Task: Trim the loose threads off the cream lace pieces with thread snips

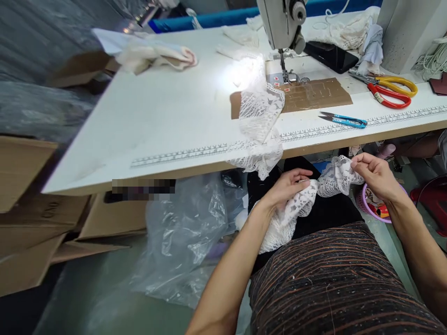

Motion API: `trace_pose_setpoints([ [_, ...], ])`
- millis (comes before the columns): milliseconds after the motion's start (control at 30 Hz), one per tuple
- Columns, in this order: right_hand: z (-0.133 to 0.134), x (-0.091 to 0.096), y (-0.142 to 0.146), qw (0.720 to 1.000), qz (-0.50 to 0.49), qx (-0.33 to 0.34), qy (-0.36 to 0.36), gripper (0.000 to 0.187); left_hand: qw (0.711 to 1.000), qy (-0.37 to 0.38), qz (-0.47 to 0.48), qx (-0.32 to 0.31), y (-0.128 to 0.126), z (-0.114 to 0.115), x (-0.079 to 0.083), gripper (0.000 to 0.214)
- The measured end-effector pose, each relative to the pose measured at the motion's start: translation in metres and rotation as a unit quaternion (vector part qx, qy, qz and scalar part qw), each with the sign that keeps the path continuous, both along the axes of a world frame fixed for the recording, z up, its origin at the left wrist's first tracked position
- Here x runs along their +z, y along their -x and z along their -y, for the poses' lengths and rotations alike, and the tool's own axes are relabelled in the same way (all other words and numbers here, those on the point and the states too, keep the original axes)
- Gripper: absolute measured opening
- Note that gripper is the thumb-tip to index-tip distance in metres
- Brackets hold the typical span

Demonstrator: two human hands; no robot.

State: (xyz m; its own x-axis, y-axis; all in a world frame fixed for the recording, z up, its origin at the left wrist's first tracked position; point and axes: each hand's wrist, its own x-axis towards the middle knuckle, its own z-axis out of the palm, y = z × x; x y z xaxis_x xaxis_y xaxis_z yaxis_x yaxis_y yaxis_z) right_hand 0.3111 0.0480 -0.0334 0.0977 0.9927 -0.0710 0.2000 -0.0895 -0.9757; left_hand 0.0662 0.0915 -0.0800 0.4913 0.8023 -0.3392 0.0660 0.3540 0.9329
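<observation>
White lace trim (pixel 301 204) lies gathered over my lap, below the front edge of the sewing table. My left hand (pixel 289 187) is closed on one stretch of it, thumb on top. To the right, my right hand (pixel 375 173) pinches the other end between thumb and fingertips, and the lace spans the gap between both hands. Another lace piece (pixel 260 114) rests on the table beside the needle and hangs over the front edge. The sewing machine (pixel 284 28) stands above it, with brown tape (pixel 317 95) stuck around its plate.
Blue thread snips (pixel 344 120), red-handled scissors (pixel 389 95), yellow-handled scissors (pixel 398 84) and a black phone (pixel 331 56) lie at the right. Crumpled cloth (pixel 157 56) is at the back left. A plastic bag (pixel 185 232), cardboard boxes (pixel 42 214) and a pink basket (pixel 365 204) stand below table height.
</observation>
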Motion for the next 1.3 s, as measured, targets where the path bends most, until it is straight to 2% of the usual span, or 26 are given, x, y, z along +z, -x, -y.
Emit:
trace_pose_setpoints([
  [133,0.005,0.023,-0.015,0.999,0.020,0.036,0.005,0.029,0.992,-0.001,-0.119,-0.032,-0.029,-0.038,-0.023,0.025],
  [233,0.008,0.034,-0.032,0.997,0.018,0.066,0.039,0.030,0.991,-0.002,-0.131,-0.025,-0.039,-0.058,-0.040,0.020],
  [333,0.009,0.036,-0.040,0.992,0.019,0.099,0.073,0.033,0.990,-0.005,-0.135,-0.026,-0.041,-0.068,-0.050,0.018],
  [433,0.006,0.032,-0.031,0.983,0.032,0.156,0.087,0.037,0.989,-0.014,-0.146,-0.030,-0.041,-0.074,-0.057,0.017],
  [567,0.001,0.027,-0.002,0.963,0.029,0.255,0.083,0.038,0.985,-0.031,-0.169,-0.028,-0.043,-0.083,-0.062,0.017],
  [667,-0.005,0.019,0.011,0.952,0.024,0.294,0.086,0.037,0.983,-0.041,-0.179,-0.028,-0.044,-0.088,-0.065,0.017],
  [800,-0.022,-0.012,0.006,0.955,0.018,0.272,0.114,0.037,0.982,-0.042,-0.181,-0.030,-0.044,-0.093,-0.069,0.020],
  [900,-0.033,-0.042,-0.003,0.967,0.021,0.207,0.150,0.036,0.984,-0.036,-0.169,-0.033,-0.046,-0.095,-0.073,0.021],
  [1000,-0.038,-0.061,-0.009,0.970,0.026,0.154,0.185,0.036,0.988,-0.025,-0.152,-0.033,-0.046,-0.095,-0.074,0.023],
  [1067,-0.038,-0.065,-0.010,0.971,0.028,0.143,0.191,0.036,0.989,-0.018,-0.143,-0.028,-0.045,-0.094,-0.074,0.024],
  [1167,-0.037,-0.061,-0.007,0.972,0.035,0.150,0.176,0.035,0.991,-0.012,-0.131,-0.015,-0.045,-0.090,-0.070,0.023],
  [1300,-0.025,-0.041,0.007,0.964,0.047,0.212,0.151,0.037,0.993,-0.023,-0.115,0.008,-0.042,-0.079,-0.054,0.019],
])
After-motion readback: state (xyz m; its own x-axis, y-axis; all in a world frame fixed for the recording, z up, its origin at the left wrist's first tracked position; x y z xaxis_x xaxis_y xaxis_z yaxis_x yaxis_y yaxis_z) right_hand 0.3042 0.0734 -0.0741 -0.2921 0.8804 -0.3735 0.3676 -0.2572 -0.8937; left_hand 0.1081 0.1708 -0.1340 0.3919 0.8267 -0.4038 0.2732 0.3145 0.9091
